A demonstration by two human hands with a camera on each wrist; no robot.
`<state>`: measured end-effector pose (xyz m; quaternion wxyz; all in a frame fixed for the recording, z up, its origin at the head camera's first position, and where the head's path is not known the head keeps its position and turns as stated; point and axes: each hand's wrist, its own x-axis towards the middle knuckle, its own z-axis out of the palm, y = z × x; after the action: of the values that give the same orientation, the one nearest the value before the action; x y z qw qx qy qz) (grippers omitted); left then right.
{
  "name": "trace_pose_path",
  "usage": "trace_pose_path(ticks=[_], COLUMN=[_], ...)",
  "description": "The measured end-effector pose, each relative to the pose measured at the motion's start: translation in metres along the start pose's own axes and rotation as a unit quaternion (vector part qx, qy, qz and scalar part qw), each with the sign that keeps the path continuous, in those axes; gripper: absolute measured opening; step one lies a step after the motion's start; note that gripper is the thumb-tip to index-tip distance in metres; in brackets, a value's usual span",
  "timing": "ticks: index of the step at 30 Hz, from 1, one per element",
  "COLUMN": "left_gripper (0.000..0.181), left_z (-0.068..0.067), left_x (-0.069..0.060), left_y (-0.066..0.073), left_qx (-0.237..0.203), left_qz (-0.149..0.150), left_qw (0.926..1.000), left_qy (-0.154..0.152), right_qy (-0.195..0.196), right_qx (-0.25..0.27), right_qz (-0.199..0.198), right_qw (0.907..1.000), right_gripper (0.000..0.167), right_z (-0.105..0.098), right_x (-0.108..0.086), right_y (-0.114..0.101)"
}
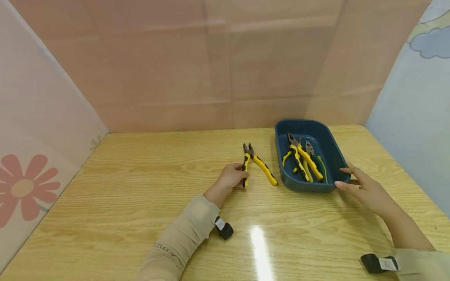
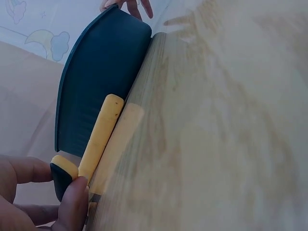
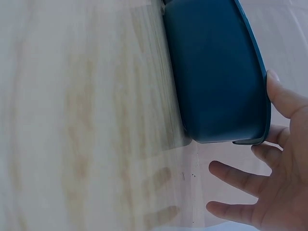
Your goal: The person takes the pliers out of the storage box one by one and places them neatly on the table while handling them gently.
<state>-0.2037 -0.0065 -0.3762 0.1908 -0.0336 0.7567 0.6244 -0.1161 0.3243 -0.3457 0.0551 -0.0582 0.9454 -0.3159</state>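
Note:
My left hand [image 1: 232, 177] pinches one handle of a pair of yellow-and-black pliers [image 1: 265, 171] between thumb and fingers. These pliers lie on the table, handles spread and jaws apart; in the left wrist view the other yellow handle [image 2: 101, 137] points toward the bin. A dark blue plastic bin [image 1: 309, 188] stands just right of them. My right hand [image 1: 369, 194] holds the bin's near right corner, its thumb at the front rim and a fingertip over the side rim. In the right wrist view the outer fingers [image 3: 236, 178] spread free of the bin.
Inside the bin lie several pliers, the top pair [image 1: 309, 160] yellow-handled and one with a green handle [image 1: 320, 168]. A wooden table [image 1: 140, 187] lies beneath everything. A pinkish covering [image 1: 158, 78] rises behind it, with patterned panels [image 1: 35, 117] at both sides.

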Motion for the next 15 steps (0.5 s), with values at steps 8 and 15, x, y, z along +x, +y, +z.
trace_pose_path(ticks=[8, 15], left_gripper=[0.039, 0.041], left_z=[-0.0007, -0.0007], left_x=[0.0011, 0.0022], left_y=[-0.0014, -0.0016], left_qx=[0.007, 0.026], left_qz=[0.002, 0.012], left_qw=[0.9999, 0.9995], left_qy=[0.008, 0.011], right_qy=[-0.002, 0.001], right_qx=[0.0, -0.003], right_qz=[0.002, -0.002], right_qw=[1.0, 1.0], right_gripper=[0.063, 0.061], right_z=[0.0001, 0.0007], right_x=[0.0008, 0.0002], right_y=[-0.0006, 0.0002])
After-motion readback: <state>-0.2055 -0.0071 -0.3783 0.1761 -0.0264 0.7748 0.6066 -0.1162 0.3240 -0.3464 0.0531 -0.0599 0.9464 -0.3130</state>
